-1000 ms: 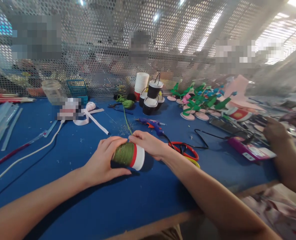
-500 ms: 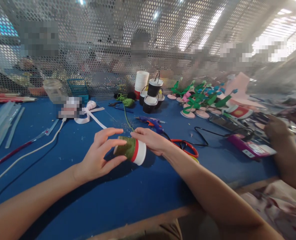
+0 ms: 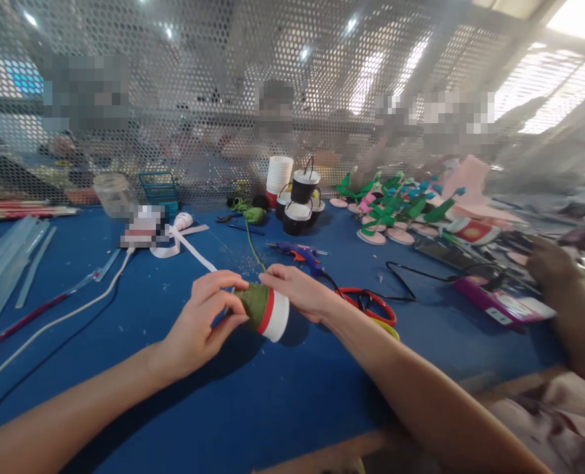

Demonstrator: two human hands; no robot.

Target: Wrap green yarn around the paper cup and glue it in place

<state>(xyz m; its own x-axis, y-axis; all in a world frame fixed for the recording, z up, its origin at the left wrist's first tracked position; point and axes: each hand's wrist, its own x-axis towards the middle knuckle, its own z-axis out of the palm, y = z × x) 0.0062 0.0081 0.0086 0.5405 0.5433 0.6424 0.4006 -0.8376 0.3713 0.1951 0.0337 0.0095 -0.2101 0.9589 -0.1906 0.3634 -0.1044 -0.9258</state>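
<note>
A paper cup (image 3: 268,313), white with a red band and wound with green yarn, lies on its side just above the blue table (image 3: 282,395). My left hand (image 3: 201,326) grips its yarn-covered bottom end with curled fingers. My right hand (image 3: 299,291) rests on top of the cup and pinches the green yarn strand (image 3: 251,242), which runs back to a green yarn ball (image 3: 254,214).
A blue glue gun (image 3: 299,251), red-handled scissors (image 3: 371,304) and a black cord lie just right of my hands. Black cups (image 3: 298,201), a white cup stack, green foam flowers (image 3: 395,204), glue sticks (image 3: 6,260) and white ribbon sit around. Another person's hand (image 3: 551,266) works at the right. A mesh screen stands behind.
My left hand shifted its grip round the cup's bottom, opening its fingers and closing them again. The cup turned and tilted slightly. My right hand stayed on the yarn.
</note>
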